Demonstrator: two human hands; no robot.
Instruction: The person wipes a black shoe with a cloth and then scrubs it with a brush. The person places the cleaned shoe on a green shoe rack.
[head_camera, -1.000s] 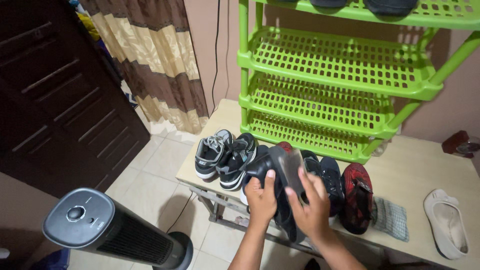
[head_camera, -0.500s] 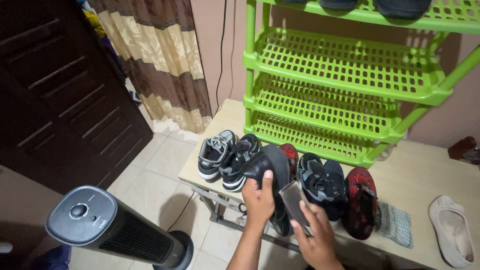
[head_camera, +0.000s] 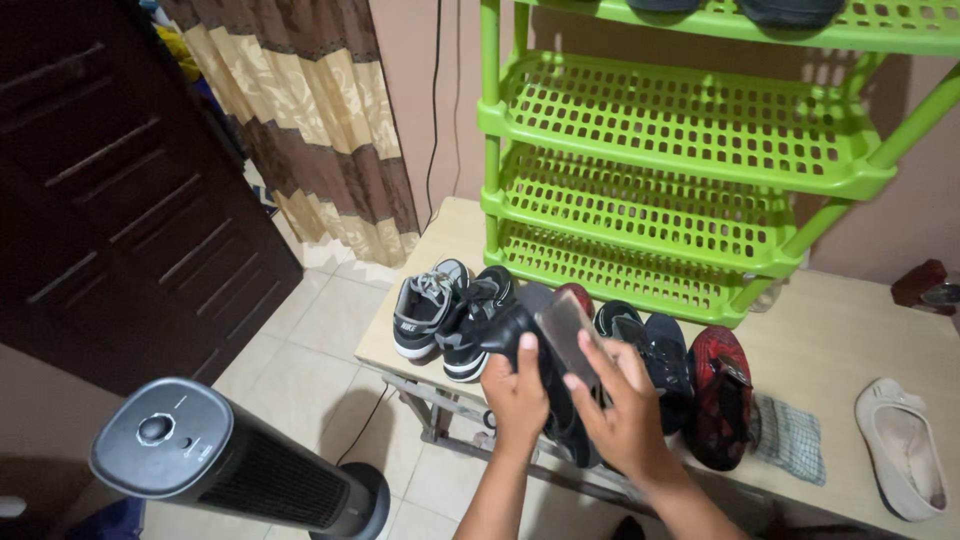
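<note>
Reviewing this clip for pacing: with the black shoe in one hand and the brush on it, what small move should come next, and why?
Probably another short brush stroke along the shoe. The left hand grips the black shoe off the table, and the right hand presses the brush flat against its upper side.

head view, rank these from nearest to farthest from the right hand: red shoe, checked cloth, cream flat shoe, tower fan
1. red shoe: just beside the right hand, on its right, on the bench.
2. checked cloth: past the red shoe, further right.
3. cream flat shoe: at the bench's far right end.
4. tower fan: off to the left, on the floor beyond the left hand.
</note>
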